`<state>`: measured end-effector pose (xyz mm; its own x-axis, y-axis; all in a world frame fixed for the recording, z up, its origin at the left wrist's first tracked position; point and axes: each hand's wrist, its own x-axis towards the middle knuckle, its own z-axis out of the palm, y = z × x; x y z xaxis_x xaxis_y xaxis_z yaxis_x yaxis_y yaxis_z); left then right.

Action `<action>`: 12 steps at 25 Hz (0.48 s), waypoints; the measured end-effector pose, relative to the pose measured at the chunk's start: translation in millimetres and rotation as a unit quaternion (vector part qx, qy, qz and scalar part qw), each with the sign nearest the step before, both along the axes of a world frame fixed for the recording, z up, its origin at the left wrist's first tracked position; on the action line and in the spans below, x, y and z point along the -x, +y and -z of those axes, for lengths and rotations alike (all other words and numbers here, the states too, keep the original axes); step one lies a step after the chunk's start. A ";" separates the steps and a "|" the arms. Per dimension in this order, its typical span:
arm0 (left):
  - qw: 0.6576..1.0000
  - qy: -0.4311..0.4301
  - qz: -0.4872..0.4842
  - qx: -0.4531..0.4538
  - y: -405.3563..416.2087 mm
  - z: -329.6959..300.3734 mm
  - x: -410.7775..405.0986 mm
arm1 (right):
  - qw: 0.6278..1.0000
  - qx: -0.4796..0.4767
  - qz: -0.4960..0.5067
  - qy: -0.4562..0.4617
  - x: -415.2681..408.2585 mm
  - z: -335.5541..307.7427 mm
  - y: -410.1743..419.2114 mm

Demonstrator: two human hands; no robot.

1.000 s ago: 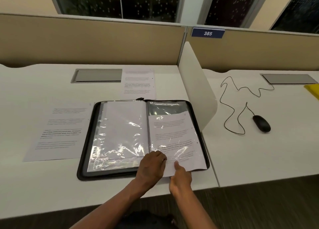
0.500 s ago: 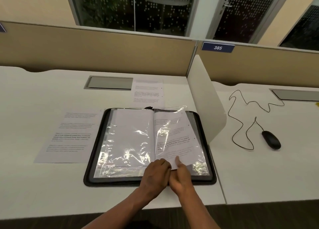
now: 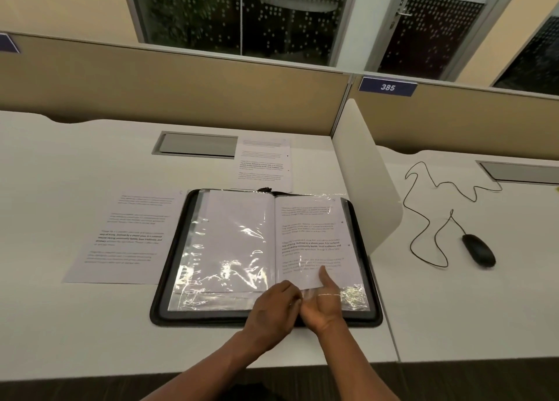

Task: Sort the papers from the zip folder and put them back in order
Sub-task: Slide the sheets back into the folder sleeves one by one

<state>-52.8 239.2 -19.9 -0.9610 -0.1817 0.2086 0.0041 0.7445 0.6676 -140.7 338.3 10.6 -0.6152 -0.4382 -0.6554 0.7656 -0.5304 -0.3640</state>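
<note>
A black zip folder (image 3: 169, 276) lies open on the white desk, its clear plastic sleeves spread left and right. A printed paper (image 3: 311, 240) sits nearly upright in the right sleeve (image 3: 354, 294). My right hand (image 3: 325, 304) pinches the paper's bottom edge, thumb on top. My left hand (image 3: 273, 308) holds the sleeve's lower edge beside it, fingers curled. Two more printed papers lie on the desk: one left of the folder (image 3: 127, 237), one behind it (image 3: 263, 163).
A white divider panel (image 3: 366, 171) stands right of the folder. Beyond it a black mouse (image 3: 478, 250) with a looping cable (image 3: 429, 216) lies on the neighbouring desk. A grey cable hatch (image 3: 196, 144) sits at the back. Tan partitions close the rear.
The paper has slid further up into the right sleeve and straightened. Both hands moved up with it, staying at the sleeve's bottom edge. The camera tilted so the scene sits lower.
</note>
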 end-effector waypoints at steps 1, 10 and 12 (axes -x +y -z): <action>1.000 0.000 -0.003 -0.006 -1.3 0.4 0.0 | 1.000 -0.014 0.002 0.000 -1.9 -0.3 0.2; 0.999 0.015 -0.005 -0.038 -9.7 4.7 -0.8 | 0.863 -0.474 0.130 0.116 -39.0 -3.6 71.9; 0.999 0.019 0.001 -0.047 -8.4 6.4 1.3 | 0.888 -0.421 0.117 0.142 -24.9 -6.9 74.4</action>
<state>-54.1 230.8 -26.3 -0.9530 -0.2012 0.2266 0.0312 0.6786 0.7338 -115.8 412.7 17.6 -0.8177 0.2954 -0.4941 0.4845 -0.1103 -0.8678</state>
